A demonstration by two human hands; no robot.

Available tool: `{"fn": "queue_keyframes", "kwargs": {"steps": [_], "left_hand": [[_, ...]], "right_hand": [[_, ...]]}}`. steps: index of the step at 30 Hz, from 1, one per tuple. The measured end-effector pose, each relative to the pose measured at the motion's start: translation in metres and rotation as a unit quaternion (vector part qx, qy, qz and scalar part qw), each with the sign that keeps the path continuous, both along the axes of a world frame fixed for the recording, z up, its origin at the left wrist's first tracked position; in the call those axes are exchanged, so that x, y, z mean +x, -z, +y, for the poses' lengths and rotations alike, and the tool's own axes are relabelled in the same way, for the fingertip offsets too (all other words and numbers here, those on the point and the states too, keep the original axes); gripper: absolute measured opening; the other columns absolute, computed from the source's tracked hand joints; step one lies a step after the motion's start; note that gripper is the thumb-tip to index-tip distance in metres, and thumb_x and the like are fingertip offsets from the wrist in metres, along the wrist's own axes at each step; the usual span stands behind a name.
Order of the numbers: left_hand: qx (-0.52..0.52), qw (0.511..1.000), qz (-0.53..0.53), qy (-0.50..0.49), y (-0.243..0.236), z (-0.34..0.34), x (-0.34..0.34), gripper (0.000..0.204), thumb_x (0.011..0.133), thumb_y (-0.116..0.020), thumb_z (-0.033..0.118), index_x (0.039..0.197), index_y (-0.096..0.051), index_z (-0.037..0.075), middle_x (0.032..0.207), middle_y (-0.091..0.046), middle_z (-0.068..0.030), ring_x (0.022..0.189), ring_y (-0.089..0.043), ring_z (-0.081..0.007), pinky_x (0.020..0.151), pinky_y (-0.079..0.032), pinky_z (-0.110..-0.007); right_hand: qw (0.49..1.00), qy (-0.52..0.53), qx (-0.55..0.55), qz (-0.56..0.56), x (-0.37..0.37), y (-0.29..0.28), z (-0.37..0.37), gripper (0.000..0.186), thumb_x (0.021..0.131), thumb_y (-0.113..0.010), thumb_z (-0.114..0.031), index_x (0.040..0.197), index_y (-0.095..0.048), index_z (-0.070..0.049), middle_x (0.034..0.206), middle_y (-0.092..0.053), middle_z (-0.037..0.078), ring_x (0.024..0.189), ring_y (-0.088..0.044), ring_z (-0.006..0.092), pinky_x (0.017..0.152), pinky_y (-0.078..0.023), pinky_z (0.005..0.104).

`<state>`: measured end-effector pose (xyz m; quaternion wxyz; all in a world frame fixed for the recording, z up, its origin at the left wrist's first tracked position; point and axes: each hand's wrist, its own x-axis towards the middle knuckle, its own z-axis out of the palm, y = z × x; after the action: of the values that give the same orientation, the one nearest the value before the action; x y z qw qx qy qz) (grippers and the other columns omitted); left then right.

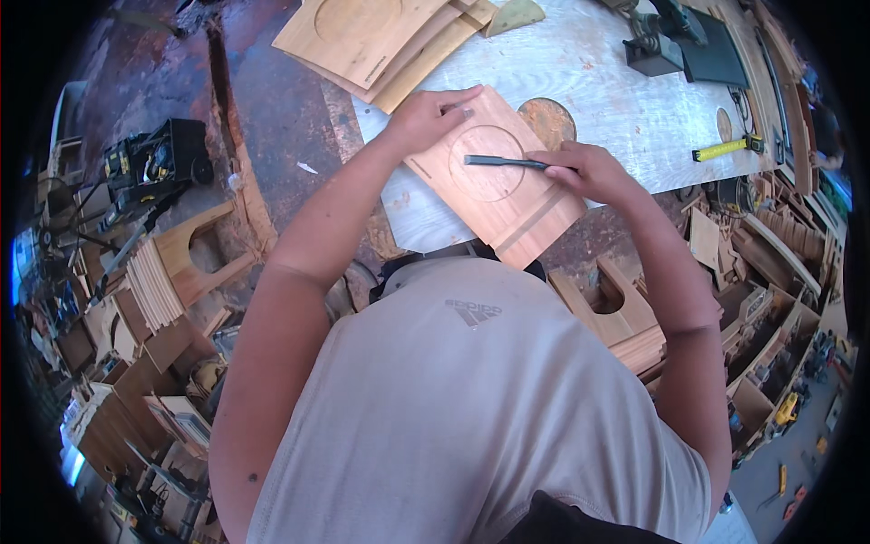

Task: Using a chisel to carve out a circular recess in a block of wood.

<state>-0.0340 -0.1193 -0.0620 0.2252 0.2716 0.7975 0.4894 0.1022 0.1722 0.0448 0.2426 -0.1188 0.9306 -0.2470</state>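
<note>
A light wooden board with a shallow round recess and a straight groove across its near end lies tilted over the near edge of the pale worktop. My left hand grips the board's far left edge, thumb on the upper face. In my right hand, fingers wrapped round the handle, is a chisel. Its dark flat blade points left across the recess; whether it touches the wood I cannot tell. Part of the handle is hidden by the fingers.
More recessed boards are stacked beyond my left hand, beside a half-round wood piece. A round hole with shavings, a yellow tape measure and a dark machine lie farther right. A black tool bag sits left.
</note>
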Motion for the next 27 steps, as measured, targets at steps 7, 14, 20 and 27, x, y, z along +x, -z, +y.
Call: {"fn": "queue_keyframes", "kwargs": {"steps": [7,14,20,27], "left_hand": [[0.016,1.0,0.019,-0.003,-0.009,0.0,0.004,0.046,0.098,-0.067,0.026,0.143,-0.061,0.035,0.079,-0.066,-0.0082,0.069,-0.054,-0.0147,0.071,-0.05,-0.031],[-0.052,0.998,-0.04,0.019,-0.025,0.0,-0.003,0.049,0.097,-0.068,0.028,0.145,-0.06,0.032,0.08,-0.067,-0.0096,0.071,-0.06,-0.0175,0.072,-0.051,-0.034],[-0.096,0.994,0.019,-0.054,-0.029,0.004,0.0,0.052,0.098,-0.065,0.024,0.149,-0.054,0.017,0.095,-0.074,-0.0154,0.084,-0.07,-0.026,0.08,-0.053,-0.039],[-0.01,0.982,0.055,-0.181,0.003,0.018,0.033,0.063,0.1,-0.061,0.024,0.156,-0.037,0.009,0.101,-0.072,-0.0238,0.093,-0.072,-0.0349,0.084,-0.053,-0.043]], "right_hand": [[1.0,0.001,-0.005,0.02,0.006,0.0,0.008,0.037,0.098,-0.065,-0.03,0.134,-0.069,-0.028,0.084,-0.06,0.012,0.077,-0.063,0.0313,0.074,-0.05,0.0403],[0.996,0.022,0.072,0.039,0.023,-0.019,0.009,0.035,0.1,-0.061,-0.035,0.134,-0.068,-0.032,0.088,-0.063,0.014,0.085,-0.066,0.0336,0.078,-0.052,0.0431],[0.95,0.307,-0.034,0.032,0.117,-0.035,0.054,0.04,0.1,-0.065,-0.027,0.138,-0.065,-0.015,0.114,-0.073,0.016,0.098,-0.07,0.0274,0.088,-0.053,0.0367],[0.869,0.475,-0.11,0.09,0.176,-0.007,0.041,0.046,0.1,-0.065,-0.024,0.143,-0.058,-0.009,0.126,-0.07,0.019,0.107,-0.069,0.0241,0.094,-0.052,0.0362]]}}
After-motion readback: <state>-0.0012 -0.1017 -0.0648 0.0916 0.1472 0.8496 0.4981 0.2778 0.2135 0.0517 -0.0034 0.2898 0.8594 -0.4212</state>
